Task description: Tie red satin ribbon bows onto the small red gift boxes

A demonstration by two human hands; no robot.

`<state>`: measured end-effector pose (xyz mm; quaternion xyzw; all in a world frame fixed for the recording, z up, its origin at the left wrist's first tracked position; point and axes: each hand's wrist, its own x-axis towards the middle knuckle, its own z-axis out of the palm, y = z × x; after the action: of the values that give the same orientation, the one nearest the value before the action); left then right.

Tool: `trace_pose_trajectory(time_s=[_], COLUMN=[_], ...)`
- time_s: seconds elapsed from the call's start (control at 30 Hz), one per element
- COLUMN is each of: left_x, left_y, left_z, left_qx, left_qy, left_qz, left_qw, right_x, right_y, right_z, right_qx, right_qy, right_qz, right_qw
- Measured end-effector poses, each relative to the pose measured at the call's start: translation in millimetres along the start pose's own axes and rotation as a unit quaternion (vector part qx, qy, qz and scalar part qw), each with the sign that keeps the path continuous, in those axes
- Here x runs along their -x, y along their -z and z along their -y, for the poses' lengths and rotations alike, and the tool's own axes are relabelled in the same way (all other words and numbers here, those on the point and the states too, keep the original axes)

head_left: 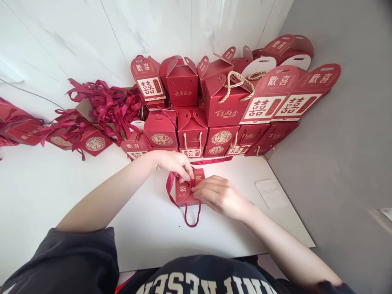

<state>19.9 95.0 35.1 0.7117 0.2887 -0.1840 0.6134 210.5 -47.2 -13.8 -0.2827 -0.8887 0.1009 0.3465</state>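
A small red gift box with gold characters sits on the white table in front of me. My left hand comes from the left, and its fingertips pinch the box's top flap. My right hand presses against the box's right side with curled fingers. A red ribbon loops off the box's left edge, and a red cord handle hangs toward me from its underside.
Finished red gift boxes are stacked in rows against the marble wall. A heap of red ribbons and more boxes lie at the left. The table's right edge borders grey floor. A pale slip lies right of my hands.
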Motion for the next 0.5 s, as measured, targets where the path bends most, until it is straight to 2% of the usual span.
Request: trace_pose_trajectory(time_s=[0.07,0.23,0.33,0.4,0.5], left_x=[4,9,7,5,5], left_y=[-5.8,-20.4,-27.8,-33.3,-42.9], left_z=[-2,-6,-4,-1,0], left_qx=[0.005,0.061,0.025,-0.03,-0.096], left_qy=[0.005,0.094,0.048,0.014,-0.001], left_qz=[-0.024,-0.073,-0.099,-0.14,-0.199], left_qw=[1.0,0.991,0.994,0.99,0.975], right_x=[1,0,2,3,4], right_y=[0,1,0,-1,-2], right_z=[2,5,5,5,3], right_qx=[0.011,0.027,0.031,0.027,-0.008], right_qy=[-0.004,-0.007,-0.012,-0.018,-0.03], right_qz=[0.009,0.023,0.027,0.027,0.027], right_qw=[1.0,0.999,0.999,0.999,0.999])
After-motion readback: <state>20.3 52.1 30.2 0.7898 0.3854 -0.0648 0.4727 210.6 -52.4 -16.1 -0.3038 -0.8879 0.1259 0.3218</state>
